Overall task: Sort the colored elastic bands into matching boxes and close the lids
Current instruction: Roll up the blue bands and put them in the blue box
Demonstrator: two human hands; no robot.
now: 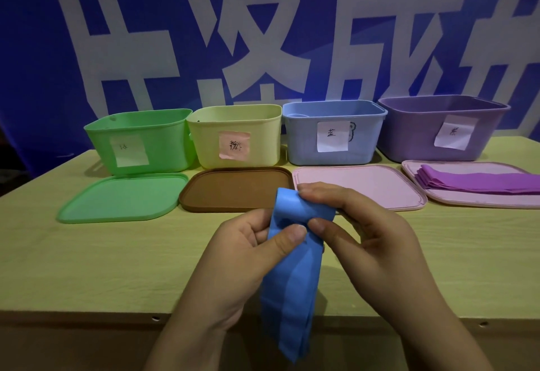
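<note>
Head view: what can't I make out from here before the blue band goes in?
- Insides of the green box, yellow box and purple box: front walls hide them.
- Purple bands: cut off by the right edge.
- Blue band: both hands cover its folded top; the left hand and right hand pinch it.

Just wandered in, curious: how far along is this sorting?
Nothing looks finished. Both hands, left hand and right hand, grip a blue band, not yet in the blue box. Purple bands still lie on a pink lid; all four lids are off.
</note>
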